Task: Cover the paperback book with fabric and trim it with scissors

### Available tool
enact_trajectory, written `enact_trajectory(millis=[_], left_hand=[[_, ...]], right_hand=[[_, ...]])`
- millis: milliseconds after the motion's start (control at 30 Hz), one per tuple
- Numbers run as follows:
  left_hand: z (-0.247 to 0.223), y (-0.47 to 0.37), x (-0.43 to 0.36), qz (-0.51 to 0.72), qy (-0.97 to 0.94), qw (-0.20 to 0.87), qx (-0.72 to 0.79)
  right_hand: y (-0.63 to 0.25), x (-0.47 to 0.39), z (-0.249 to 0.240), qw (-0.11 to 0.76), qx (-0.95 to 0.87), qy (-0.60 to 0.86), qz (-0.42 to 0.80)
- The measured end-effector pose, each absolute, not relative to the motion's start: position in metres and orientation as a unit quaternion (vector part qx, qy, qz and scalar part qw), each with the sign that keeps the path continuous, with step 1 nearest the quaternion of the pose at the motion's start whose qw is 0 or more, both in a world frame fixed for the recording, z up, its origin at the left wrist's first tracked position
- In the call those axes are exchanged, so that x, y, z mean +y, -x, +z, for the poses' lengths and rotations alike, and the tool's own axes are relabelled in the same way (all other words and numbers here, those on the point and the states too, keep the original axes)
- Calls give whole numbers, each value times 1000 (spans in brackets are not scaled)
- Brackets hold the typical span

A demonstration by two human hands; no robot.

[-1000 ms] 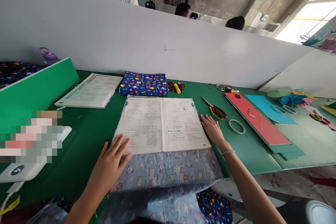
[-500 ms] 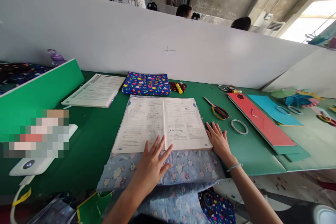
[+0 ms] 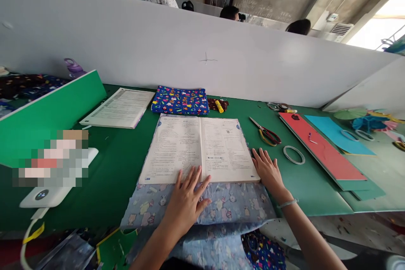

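Observation:
An open book (image 3: pixel 199 149) lies on blue patterned fabric (image 3: pixel 152 206), which hangs over the front edge of the green table. My left hand (image 3: pixel 189 198) rests with spread fingers on the lower middle of the pages and the fabric below them. At the book's right edge my right hand (image 3: pixel 268 171) lies with its fingers apart, touching the table. Neither hand holds anything. Scissors (image 3: pixel 265 131) with red and yellow handles and a pale ring (image 3: pixel 294 155) lie to the right of the book.
A folded blue patterned cloth (image 3: pixel 180 100) and a yellow glue stick (image 3: pixel 219 106) lie behind the book. Another book (image 3: pixel 120 107) and a white device (image 3: pixel 47 196) are at left. Red sheets (image 3: pixel 322 147) lie at right. A white partition (image 3: pixel 247 67) stands behind; people are beyond it.
The view has shifted slightly, so most things on the table appear a little further right. Both hands keep nearly the same places by the book. The person beyond the partition has turned or leaned.

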State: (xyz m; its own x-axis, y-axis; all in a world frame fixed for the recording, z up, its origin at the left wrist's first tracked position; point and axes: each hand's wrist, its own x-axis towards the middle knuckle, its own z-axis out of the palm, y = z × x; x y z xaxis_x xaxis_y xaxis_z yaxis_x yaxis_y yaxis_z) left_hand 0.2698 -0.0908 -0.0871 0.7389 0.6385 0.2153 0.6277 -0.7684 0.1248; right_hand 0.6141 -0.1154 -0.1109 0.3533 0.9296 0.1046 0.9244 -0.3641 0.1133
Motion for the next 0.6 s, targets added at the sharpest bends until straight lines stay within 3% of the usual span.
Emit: enact_trajectory(millis=[167, 400, 600], left_hand=[[-89, -270, -92, 131, -932, 28, 337], [-54, -249, -59, 130, -919, 107, 356], [-34, -245, 54, 104, -874, 73, 468]], right_hand=[[-618, -116, -111, -17, 561, -826, 47], [-618, -112, -97, -184, 548, -815, -29], [-587, -47, -69, -151, 636, -756, 28]])
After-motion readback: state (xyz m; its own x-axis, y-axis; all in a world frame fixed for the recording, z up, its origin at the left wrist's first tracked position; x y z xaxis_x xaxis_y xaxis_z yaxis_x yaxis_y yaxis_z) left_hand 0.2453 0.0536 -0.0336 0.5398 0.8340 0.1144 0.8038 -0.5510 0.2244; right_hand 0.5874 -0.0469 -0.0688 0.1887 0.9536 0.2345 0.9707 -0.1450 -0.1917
